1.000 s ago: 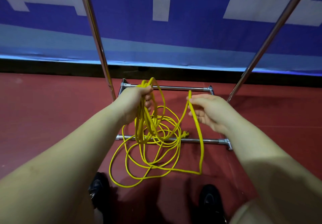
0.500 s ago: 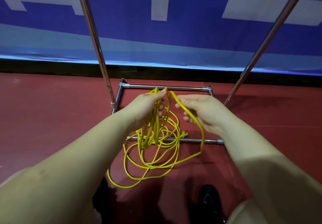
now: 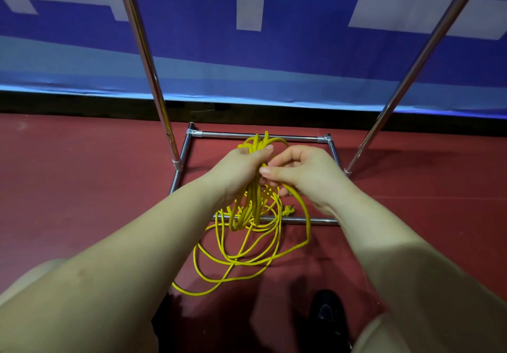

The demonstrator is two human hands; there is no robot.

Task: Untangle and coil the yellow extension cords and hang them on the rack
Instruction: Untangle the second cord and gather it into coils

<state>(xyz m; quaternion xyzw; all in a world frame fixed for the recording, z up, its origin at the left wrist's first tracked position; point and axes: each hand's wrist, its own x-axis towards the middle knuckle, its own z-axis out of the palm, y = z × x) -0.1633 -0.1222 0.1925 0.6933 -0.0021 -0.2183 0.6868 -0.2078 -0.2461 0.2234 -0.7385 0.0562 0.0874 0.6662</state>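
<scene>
On the left, our left hand (image 3: 241,166) is closed around a bunch of loops of the yellow cord (image 3: 247,245), gripping them near their top, so the loops stick out a little above the fist and hang down below it. Just beside it, almost touching, our right hand (image 3: 299,174) has the fingers curled and pinches one strand between thumb and fingers; this strand runs down from the hand to the right, then bends back to the left along the floor (image 3: 82,188).

The cord therefore lies straight under both hands, and its long axis is nearly vertical, from the fists down to the loose loops on the floor. We judge that the next loop should be passed from the right hand to the left one, which is a very short way.

The loose loops lie across the front bar of the rack base (image 3: 315,220), and the plug (image 3: 289,210) rests close to this bar, so a strand could catch there. The two slanted poles (image 3: 148,59) stand left and right of us; between them there is open room to lift the coil.
</scene>
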